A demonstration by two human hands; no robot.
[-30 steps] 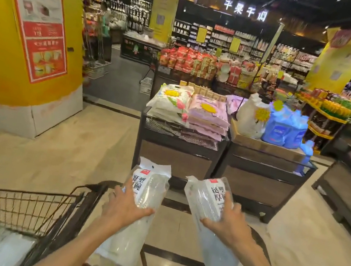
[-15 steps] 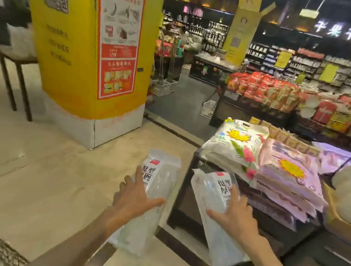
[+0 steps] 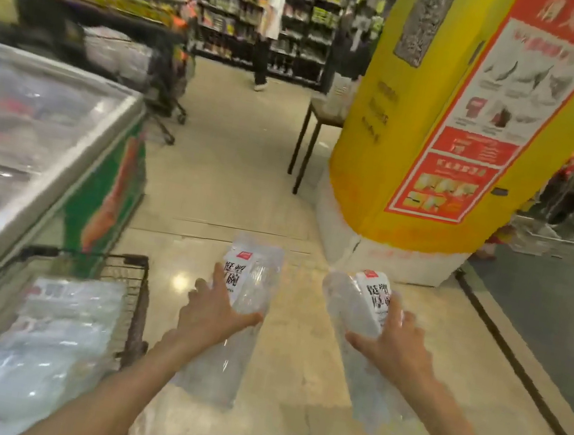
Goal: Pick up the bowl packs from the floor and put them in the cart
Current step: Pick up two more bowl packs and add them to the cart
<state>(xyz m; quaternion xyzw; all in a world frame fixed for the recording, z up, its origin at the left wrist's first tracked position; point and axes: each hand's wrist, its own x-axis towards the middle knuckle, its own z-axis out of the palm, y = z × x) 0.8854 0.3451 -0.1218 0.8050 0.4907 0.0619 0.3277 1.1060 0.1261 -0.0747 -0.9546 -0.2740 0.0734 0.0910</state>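
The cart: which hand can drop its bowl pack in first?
Probably the left hand. Its bowl pack hangs beside the cart, which stands on the left; the right hand is farther away.

Open floor ahead, cart hemmed in at the left

The tiled floor point(image 3: 245, 187) lies open between the freezer chest point(image 3: 25, 135) on the left and the yellow pillar point(image 3: 444, 129) on the right; the cart point(image 3: 136, 291) just beside the freezer already holds what look like blurred packs point(image 3: 41, 335), its top open.
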